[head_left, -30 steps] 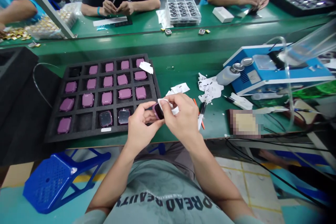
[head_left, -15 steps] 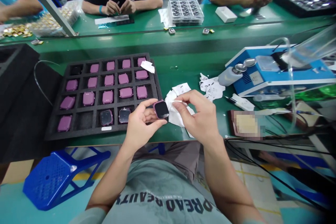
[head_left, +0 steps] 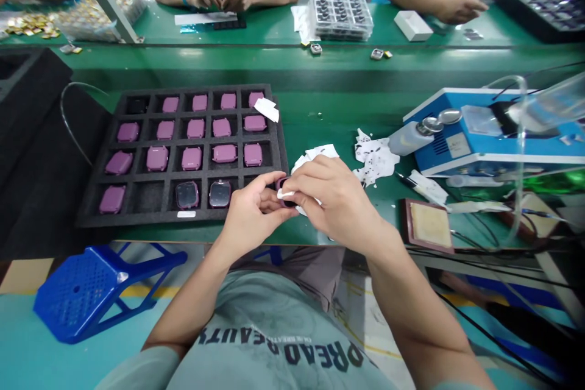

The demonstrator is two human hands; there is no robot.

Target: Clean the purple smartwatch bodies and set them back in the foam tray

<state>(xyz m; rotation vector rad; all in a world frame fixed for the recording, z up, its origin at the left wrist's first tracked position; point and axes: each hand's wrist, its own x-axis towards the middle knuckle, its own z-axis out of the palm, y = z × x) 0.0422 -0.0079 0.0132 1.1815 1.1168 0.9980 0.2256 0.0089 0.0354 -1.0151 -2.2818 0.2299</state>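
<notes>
My left hand grips a purple smartwatch case by its edges, near the front of the green bench. Pinched in my right hand is a small piece of white wiping cloth, pressed against the watch's dark screen. My right fingers cover most of the watch. Behind them lie crumpled white wipes on the bench. To the left, a black foam tray holds purple watch cases, most with their backs up. Two in the front row, including one watch, show dark screens.
At right stand a pump bottle, a blue machine and a sponge holder with cables. Stained wipes lie beside the bottle. A blue stool is below left. Across the bench, several people work near a clear parts box.
My right hand has moved left from beside the watch onto its screen, bringing the white cloth against it. The camera view has shifted slightly.
</notes>
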